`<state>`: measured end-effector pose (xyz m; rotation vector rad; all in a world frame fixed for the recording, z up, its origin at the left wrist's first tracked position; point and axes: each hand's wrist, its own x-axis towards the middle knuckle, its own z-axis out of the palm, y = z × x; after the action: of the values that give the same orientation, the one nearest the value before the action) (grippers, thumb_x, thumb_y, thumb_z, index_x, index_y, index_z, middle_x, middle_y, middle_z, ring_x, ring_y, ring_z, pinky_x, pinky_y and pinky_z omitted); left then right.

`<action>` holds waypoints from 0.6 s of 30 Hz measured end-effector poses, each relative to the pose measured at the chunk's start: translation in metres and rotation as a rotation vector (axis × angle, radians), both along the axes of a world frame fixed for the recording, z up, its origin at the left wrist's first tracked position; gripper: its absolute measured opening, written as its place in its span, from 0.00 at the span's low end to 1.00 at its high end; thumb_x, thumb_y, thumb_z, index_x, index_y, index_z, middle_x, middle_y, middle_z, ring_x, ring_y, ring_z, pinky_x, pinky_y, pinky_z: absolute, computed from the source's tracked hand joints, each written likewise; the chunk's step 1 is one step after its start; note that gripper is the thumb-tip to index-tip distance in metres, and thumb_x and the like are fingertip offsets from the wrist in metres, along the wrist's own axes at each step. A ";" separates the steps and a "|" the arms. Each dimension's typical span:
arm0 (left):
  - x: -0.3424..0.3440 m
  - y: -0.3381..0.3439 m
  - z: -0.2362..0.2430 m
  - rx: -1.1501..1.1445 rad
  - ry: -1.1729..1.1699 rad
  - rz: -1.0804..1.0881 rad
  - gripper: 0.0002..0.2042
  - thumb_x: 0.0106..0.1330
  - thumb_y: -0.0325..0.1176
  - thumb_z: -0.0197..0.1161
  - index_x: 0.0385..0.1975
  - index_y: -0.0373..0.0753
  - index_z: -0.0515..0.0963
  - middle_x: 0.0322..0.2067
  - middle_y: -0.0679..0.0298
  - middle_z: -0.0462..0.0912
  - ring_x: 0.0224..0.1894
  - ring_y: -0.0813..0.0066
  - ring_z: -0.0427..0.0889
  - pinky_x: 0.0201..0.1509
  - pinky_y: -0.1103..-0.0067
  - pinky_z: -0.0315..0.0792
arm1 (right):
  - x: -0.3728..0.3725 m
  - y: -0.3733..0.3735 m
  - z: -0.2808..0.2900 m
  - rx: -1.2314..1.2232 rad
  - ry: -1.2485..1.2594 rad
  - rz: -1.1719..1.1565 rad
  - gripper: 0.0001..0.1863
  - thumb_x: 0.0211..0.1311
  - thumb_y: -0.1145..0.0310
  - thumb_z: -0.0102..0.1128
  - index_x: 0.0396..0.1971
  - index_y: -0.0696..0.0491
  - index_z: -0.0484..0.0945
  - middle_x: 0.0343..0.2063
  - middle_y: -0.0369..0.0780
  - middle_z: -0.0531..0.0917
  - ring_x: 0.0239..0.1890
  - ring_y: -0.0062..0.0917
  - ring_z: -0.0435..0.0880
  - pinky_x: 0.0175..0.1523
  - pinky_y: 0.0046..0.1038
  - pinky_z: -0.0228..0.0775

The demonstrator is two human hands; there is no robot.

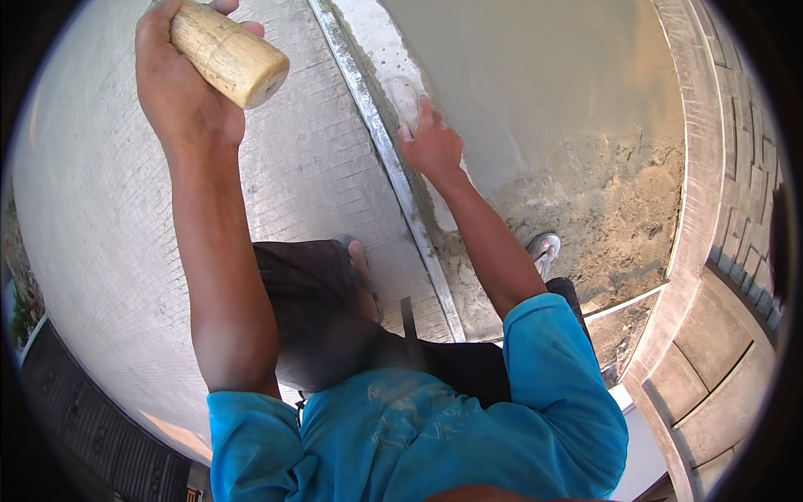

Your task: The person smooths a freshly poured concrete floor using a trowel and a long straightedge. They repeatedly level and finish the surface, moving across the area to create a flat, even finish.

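My left hand (188,84), raised at the upper left, is wrapped round a thick, pale wooden handle (230,54). Its rounded butt end points down toward me; whatever lies beyond my fingers is hidden. Lower down, my right hand (433,144) reaches to a strip of pale wet mortar (381,42). The fingers of that hand are curled at a rounded, greyish, mortar-coloured piece (403,99), whose kind I cannot make out. Just left of it runs a straight metal-looking edge strip (372,125). Smooth wet concrete (535,75) spreads to the right of the hand.
Textured grey paving (109,209) covers the left side. Rough, sandy concrete (631,217) lies nearer on the right, bounded by a curved kerb (698,167) and a block wall (744,125). My sandalled feet straddle the edge strip. A dark ribbed panel (92,418) is at lower left.
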<state>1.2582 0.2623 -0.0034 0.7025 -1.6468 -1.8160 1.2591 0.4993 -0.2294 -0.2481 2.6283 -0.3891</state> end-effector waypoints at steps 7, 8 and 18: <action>0.008 -0.011 0.007 0.040 0.004 -0.033 0.21 0.73 0.41 0.53 0.58 0.34 0.61 0.45 0.43 0.78 0.31 0.64 0.82 0.32 0.76 0.80 | -0.028 0.046 0.013 0.013 0.121 -0.155 0.37 0.62 0.52 0.60 0.68 0.48 0.59 0.51 0.54 0.80 0.46 0.51 0.84 0.49 0.49 0.76; 0.007 -0.009 0.007 0.034 0.007 -0.034 0.21 0.73 0.41 0.53 0.57 0.34 0.61 0.45 0.43 0.78 0.31 0.64 0.82 0.32 0.76 0.80 | -0.023 0.045 0.018 -0.007 0.120 -0.138 0.37 0.62 0.52 0.60 0.68 0.48 0.59 0.51 0.54 0.80 0.46 0.50 0.84 0.49 0.49 0.76; -0.002 0.018 0.010 0.046 0.005 -0.062 0.19 0.73 0.40 0.53 0.56 0.33 0.62 0.39 0.49 0.78 0.27 0.67 0.82 0.28 0.78 0.80 | 0.029 0.013 -0.003 -0.080 -0.020 0.018 0.36 0.64 0.51 0.57 0.68 0.50 0.59 0.53 0.51 0.78 0.37 0.48 0.86 0.41 0.49 0.78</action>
<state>1.2567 0.2800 0.0067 0.6726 -1.6451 -1.9027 1.2885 0.5123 -0.2323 -0.2920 2.5921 -0.4894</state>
